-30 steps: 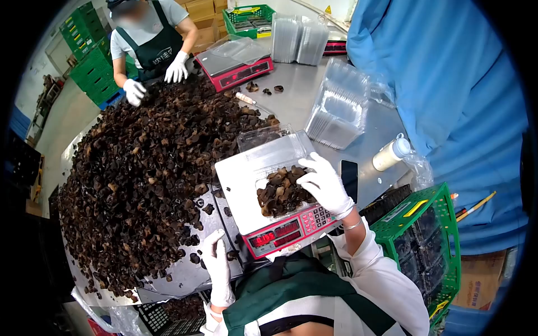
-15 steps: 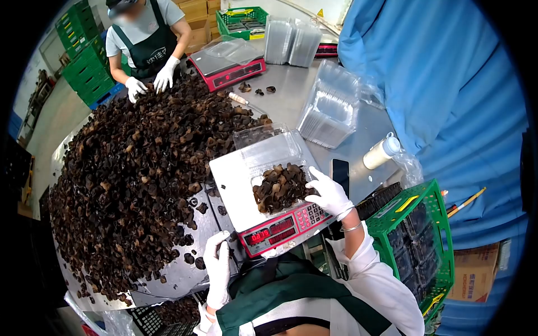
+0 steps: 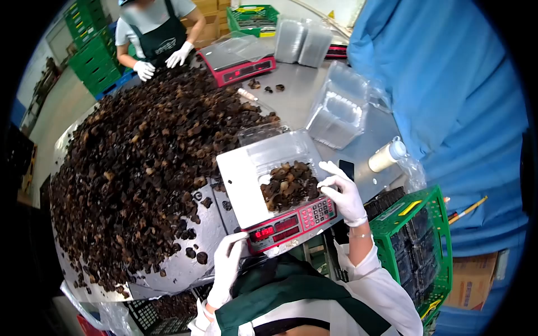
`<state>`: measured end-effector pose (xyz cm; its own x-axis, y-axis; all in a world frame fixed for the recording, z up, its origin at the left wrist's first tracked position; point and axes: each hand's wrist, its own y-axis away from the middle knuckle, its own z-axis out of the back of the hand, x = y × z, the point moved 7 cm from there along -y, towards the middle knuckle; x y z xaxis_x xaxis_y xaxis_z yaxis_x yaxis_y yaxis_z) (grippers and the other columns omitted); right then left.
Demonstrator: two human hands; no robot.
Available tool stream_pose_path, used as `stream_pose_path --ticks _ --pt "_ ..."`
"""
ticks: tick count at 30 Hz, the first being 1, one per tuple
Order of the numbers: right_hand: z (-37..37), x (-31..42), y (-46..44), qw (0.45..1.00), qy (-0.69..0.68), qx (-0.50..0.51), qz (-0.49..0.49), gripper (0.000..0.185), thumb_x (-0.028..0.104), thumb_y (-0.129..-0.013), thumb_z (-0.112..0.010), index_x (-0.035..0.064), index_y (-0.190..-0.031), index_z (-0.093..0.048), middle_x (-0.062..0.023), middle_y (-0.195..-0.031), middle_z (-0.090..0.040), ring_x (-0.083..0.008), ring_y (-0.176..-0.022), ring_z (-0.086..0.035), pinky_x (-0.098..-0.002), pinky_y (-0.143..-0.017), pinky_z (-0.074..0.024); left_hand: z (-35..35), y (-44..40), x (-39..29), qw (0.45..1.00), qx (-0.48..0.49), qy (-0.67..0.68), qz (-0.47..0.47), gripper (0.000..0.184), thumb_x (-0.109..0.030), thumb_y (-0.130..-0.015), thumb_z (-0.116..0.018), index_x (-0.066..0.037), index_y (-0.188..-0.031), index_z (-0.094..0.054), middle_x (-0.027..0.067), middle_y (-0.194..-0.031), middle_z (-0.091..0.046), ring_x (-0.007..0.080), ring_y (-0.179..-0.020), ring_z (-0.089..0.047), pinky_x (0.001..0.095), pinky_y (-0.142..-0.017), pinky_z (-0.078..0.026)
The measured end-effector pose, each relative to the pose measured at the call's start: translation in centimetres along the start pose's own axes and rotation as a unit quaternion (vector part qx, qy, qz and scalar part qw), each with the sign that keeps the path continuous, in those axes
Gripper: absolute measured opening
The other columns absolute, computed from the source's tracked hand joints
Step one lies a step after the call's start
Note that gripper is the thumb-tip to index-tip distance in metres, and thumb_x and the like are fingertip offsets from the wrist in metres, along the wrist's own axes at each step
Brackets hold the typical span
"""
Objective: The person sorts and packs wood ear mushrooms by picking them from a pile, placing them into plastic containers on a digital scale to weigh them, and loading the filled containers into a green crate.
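Mushroom pile point(image 3: 288, 187) sits in the clear box point(image 3: 283, 150) on your near scale point(image 3: 238, 187), between your hands, closer to the right. Right hand point(image 3: 321, 180), gloved, is partly open at the box's right edge, index finger raised; cannot tell if a piece is between thumb and fingertip. Left hand point(image 3: 245, 239), gloved, is half curled, loosely open, nothing visible in it, beside the scale's near left corner. Large heap point(image 3: 145, 162) lies left on the table point(image 3: 193, 238). Since the earlier frame: right hand drawn back from the pile, left hand nearer the scale, red readout point(image 3: 264, 232) changed.
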<state>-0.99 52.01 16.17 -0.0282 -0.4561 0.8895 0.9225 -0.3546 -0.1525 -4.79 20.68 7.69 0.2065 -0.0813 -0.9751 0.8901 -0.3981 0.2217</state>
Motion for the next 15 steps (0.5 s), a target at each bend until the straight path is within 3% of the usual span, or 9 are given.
stream_pose_path --ticks 3,5,6,7,9,11,12,15 --pt "-3.8 2.4 1.0 0.993 -0.097 0.066 -0.009 0.009 0.005 -0.077 -0.065 0.0034 -0.086 -0.068 -0.0127 -0.127 -0.058 -0.0329 -0.131 -0.041 -0.0421 -0.108 -0.0302 -3.4 0.3 0.1 0.968 0.116 0.190 0.114 0.035 -0.022 -0.098 -0.047 -0.004 -0.128 -0.050 0.0093 -0.115 -0.060 0.0161 -0.096 -0.060 0.0295 -0.086 -0.047" --pt "-7.8 5.2 2.3 0.981 0.023 0.149 0.121 0.015 0.007 -0.078 -0.066 0.0044 -0.092 -0.068 -0.0125 -0.123 -0.060 -0.0327 -0.127 -0.045 -0.0413 -0.107 -0.0333 -5.6 0.7 1.0 0.884 0.199 0.380 0.185 0.048 -0.034 -0.097 -0.048 -0.003 -0.133 -0.042 0.0126 -0.121 -0.056 0.0195 -0.099 -0.061 0.0296 -0.082 -0.050" --pt "-10.2 7.2 3.0 0.968 0.020 0.205 0.143 0.018 0.009 -0.079 -0.066 0.0053 -0.097 -0.068 -0.0129 -0.121 -0.060 -0.0323 -0.124 -0.048 -0.0407 -0.105 -0.0350 -5.9 1.0 0.5 0.841 0.230 0.449 0.193 0.054 -0.040 -0.097 -0.046 -0.001 -0.134 -0.039 0.0134 -0.123 -0.053 0.0191 -0.096 -0.061 0.0276 -0.079 -0.051" --pt "-12.2 8.7 3.8 0.951 0.018 0.257 0.168 0.022 0.011 -0.080 -0.066 0.0062 -0.102 -0.068 -0.0132 -0.119 -0.061 -0.0318 -0.121 -0.050 -0.0401 -0.104 -0.0366 -6.1 1.3 0.0 0.797 0.218 0.522 0.213 0.049 -0.038 -0.098 -0.045 0.000 -0.130 -0.044 0.0124 -0.114 -0.058 0.0173 -0.092 -0.061 0.0251 -0.076 -0.051" --pt "-14.1 8.7 4.8 0.919 0.088 0.262 0.281 0.026 0.012 -0.080 -0.065 0.0027 -0.105 -0.066 -0.0145 -0.112 -0.063 -0.0309 -0.107 -0.059 -0.0401 -0.095 -0.0445 -4.4 1.5 1.9 0.789 0.205 0.547 0.190 0.040 -0.032 -0.099 -0.045 0.000 -0.123 -0.050 0.0101 -0.104 -0.062 0.0153 -0.087 -0.060 0.0238 -0.072 -0.051" --pt "-14.4 8.2 4.2 0.925 0.112 0.216 0.292 0.024 0.012 -0.076 -0.066 -0.0003 -0.098 -0.066 -0.0148 -0.106 -0.065 -0.0309 -0.100 -0.062 -0.0398 -0.087 -0.0490 -1.0 2.0 3.8 0.864 0.126 0.459 0.162 0.031 -0.025 -0.098 -0.049 0.000 -0.116 -0.056 0.0073 -0.095 -0.063 0.0100 -0.074 -0.055 0.0212 -0.065 -0.047" --pt "-14.3 9.2 4.1 0.903 0.140 0.196 0.356 0.022 0.011 -0.072 -0.066 -0.0011 -0.090 -0.065 -0.0143 -0.101 -0.066 -0.0310 -0.095 -0.063 -0.0390 -0.079 -0.0518 1.2 2.6 3.5 0.892 0.096 0.422 0.128 0.030 -0.024 -0.097 -0.050 0.000 -0.114 -0.057 0.0064 -0.093 -0.063 0.0089 -0.073 -0.054 0.0203 -0.063 -0.045" --pt "-15.1 9.1 3.3 0.927 0.100 0.213 0.291 0.022 0.009 -0.068 -0.067 -0.0012 -0.088 -0.065 -0.0136 -0.095 -0.066 -0.0299 -0.088 -0.064 -0.0368 -0.074 -0.0532 9.5 5.9 5.3 0.943 -0.052 0.322 0.059 0.027 -0.023 -0.095 -0.053 0.000 -0.106 -0.061 0.0041 -0.090 -0.062 0.0068 -0.074 -0.052 0.0195 -0.064 -0.042"
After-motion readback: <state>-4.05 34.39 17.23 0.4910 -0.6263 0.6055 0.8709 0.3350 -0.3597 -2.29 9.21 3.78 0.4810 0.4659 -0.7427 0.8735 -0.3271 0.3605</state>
